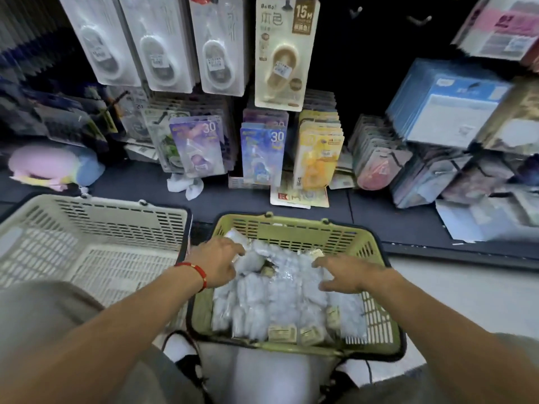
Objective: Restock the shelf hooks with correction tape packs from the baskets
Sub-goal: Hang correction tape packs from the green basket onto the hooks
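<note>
correction tape packs [280,298] in the green basket [291,228] are sorted by both hands: left hand [217,262] seemingly pinching one, right hand [345,274] spread open; lifting to an empty hook [418,20] is judged next.

Straight above the hands, the beige hanging pack [284,51] reads "BeBo" at its top corner and "15M" on a brown panel beside it, with large Chinese characters beneath that I cannot make out. Lower down, just beyond the basket, the purple pack [199,147] and the blue pack [262,153] each carry a big "30". Small stickers on the white hanging packs [163,42] are too blurred to read.
</note>
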`<state>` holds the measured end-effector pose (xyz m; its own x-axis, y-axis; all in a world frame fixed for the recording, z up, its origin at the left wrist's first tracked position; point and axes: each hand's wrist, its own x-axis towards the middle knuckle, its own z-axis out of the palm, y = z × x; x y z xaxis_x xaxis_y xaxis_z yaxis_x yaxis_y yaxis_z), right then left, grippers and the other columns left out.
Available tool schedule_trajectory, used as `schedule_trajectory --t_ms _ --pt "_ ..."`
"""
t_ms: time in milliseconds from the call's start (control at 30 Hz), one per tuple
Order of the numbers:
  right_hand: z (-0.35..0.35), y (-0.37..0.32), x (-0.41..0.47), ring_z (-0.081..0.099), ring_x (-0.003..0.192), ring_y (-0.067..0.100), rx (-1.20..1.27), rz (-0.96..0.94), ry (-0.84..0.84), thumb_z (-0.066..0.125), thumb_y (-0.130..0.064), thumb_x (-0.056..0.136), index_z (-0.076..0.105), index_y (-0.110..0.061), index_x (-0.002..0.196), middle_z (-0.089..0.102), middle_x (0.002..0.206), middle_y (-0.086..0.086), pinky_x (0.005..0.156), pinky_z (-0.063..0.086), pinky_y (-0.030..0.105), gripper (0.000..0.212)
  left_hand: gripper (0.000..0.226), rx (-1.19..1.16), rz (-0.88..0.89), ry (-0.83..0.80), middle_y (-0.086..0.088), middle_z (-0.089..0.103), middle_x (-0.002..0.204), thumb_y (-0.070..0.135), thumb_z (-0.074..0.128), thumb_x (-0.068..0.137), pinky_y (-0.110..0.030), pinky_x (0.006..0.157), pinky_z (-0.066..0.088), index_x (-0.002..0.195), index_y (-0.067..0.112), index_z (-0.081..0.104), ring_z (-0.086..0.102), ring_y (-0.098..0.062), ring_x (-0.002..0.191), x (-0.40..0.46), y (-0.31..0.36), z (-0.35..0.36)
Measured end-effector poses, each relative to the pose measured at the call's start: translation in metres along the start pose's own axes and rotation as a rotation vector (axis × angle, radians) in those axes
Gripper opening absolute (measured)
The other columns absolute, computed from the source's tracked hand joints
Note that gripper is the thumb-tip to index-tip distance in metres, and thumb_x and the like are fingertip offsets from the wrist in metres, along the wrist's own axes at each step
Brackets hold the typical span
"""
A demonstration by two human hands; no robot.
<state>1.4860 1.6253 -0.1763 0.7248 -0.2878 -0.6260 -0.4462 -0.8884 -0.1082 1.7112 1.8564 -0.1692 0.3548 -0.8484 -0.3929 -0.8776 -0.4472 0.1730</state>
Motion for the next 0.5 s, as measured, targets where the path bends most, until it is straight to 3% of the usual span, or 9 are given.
schedule_trajectory --t_ms 167,233,333,433,500 --pt "0.048 -0.043 0.016 0.019 0.160 0.021 0.224 -0.123 0.087 0.064 -0.042 0.102 0.012 -0.025 0.168 0.006 0.177 -0.003 0.129 0.019 0.040 0.086 0.051 0.083 -0.025 -0.015 0.005 0.050 0.154 0.031 0.062 0.094 -0.039 0.123 0.024 0.144 0.032 0.055 0.035 -0.021 0.150 -0.018 -0.001 0.040" --pt "0.062 -0.066 0.026 0.022 0.158 0.027 0.236 -0.078 0.120 0.065 -0.042 0.102 0.014 -0.022 0.168 0.017 0.175 0.004 0.129 0.017 0.045 0.085 0.050 0.045 -0.030 0.002 0.002 0.051 0.154 0.031 0.063 0.094 -0.039 0.124 0.020 0.144 0.032 0.057 0.033 -0.022 0.151 -0.020 0.009 0.052" --pt "0.072 -0.090 0.041 0.046 0.134 0.036 0.216 0.063 0.266 0.072 -0.040 0.097 0.036 -0.017 0.156 0.056 0.147 0.012 0.110 0.036 0.045 0.073 0.045 -0.195 -0.063 0.010 -0.007 0.059 0.144 0.025 0.064 0.097 -0.034 0.118 0.032 0.142 0.026 0.059 0.045 -0.026 0.141 -0.025 0.028 0.065" --pt "0.059 -0.089 0.038 0.055 0.129 0.027 0.267 0.092 0.270 0.080 -0.045 0.088 0.060 -0.023 0.138 0.066 0.134 0.001 0.106 0.032 0.042 0.058 0.045 -0.418 -0.091 0.029 -0.009 0.062 0.140 0.020 0.067 0.097 -0.033 0.109 0.044 0.141 0.023 0.060 0.054 -0.026 0.132 -0.030 0.040 0.075" --pt "0.043 -0.083 0.027 0.057 0.127 0.023 0.498 0.091 0.300 0.087 -0.038 0.084 0.066 -0.020 0.132 0.067 0.134 0.000 0.107 0.037 0.041 0.055 0.053 -0.551 -0.111 0.044 -0.007 0.062 0.141 0.024 0.071 0.096 -0.027 0.106 0.044 0.146 0.022 0.056 0.057 -0.023 0.131 -0.030 0.044 0.077"
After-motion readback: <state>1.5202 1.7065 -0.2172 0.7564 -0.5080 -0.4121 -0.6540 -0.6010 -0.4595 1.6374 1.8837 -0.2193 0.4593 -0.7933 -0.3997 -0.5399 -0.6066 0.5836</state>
